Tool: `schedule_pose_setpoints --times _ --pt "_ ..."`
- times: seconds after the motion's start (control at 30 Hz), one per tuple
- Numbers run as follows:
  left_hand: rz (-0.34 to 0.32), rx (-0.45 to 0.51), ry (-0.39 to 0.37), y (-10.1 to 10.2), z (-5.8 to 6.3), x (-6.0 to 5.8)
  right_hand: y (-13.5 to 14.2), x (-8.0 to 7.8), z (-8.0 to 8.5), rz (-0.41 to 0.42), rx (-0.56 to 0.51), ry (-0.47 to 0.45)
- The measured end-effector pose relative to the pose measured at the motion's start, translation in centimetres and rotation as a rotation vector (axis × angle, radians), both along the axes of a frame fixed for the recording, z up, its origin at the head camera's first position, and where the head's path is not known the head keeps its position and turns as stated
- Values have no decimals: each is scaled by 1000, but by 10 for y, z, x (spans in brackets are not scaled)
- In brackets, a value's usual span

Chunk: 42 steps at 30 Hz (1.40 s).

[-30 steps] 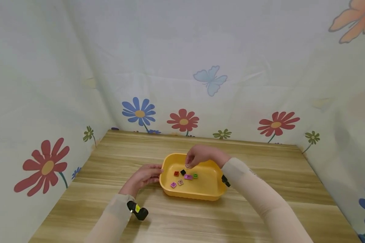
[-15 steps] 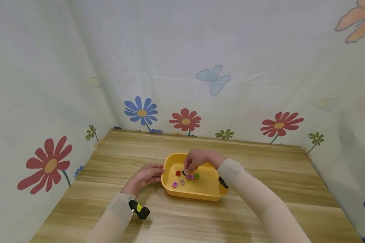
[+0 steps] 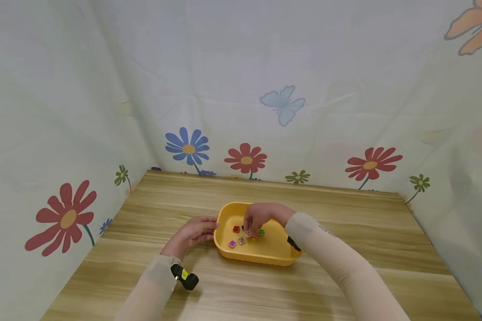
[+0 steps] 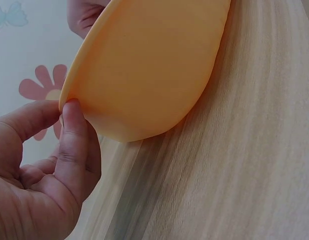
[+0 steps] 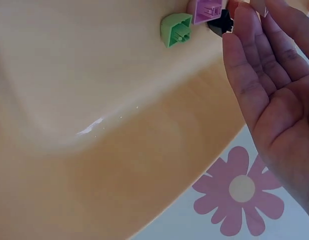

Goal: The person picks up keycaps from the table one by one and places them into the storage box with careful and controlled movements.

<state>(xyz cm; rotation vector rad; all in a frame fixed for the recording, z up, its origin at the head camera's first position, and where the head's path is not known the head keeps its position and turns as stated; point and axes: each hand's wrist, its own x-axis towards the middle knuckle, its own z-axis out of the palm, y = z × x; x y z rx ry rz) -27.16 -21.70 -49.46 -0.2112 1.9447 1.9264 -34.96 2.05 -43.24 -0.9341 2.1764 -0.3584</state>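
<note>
A yellow plastic tray (image 3: 257,257) stands on the table with several keycaps inside. My left hand (image 3: 194,229) pinches its left rim between thumb and fingers, plain in the left wrist view. Over the tray, my right hand (image 3: 261,215) holds a pale pink keycap (image 3: 247,233) at its fingertips, low among the others. Around it lie a red keycap (image 3: 236,229), a green keycap (image 3: 261,232), a magenta keycap (image 3: 232,244) and another pale pink keycap (image 3: 242,240). In the right wrist view, a wider purple keycap (image 5: 206,9) and a black keycap (image 5: 222,22) sit hollow side showing, close to the fingers.
The tray rests on a wood-grain table (image 3: 329,285). A white cloth (image 3: 209,67) printed with flowers and butterflies hangs behind the table and along both sides. Each wrist carries a black camera, the left camera (image 3: 184,277) showing most clearly.
My right hand has moved down and slightly towards me with the pale pink keycap. Its fingers now cover most of the purple and black keycaps in the head view. My left hand stays on the rim.
</note>
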Motion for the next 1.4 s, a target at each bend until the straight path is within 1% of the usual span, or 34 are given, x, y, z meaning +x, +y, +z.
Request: schedule_pose_setpoints --times 0.3,0.53,0.73,1.13,1.4 --pt "-5 10 1 -1 1 0 -5 1 -8 51 53 36" --pt "19 -3 -8 1 1 0 -7 2 -13 96 88 58" --pt "19 -8 -11 1 2 -1 -9 5 -14 86 120 60" --pt "27 -23 -28 3 3 0 -14 16 -13 133 141 73" --pt "30 -28 -25 3 3 0 -13 19 -13 122 152 78"
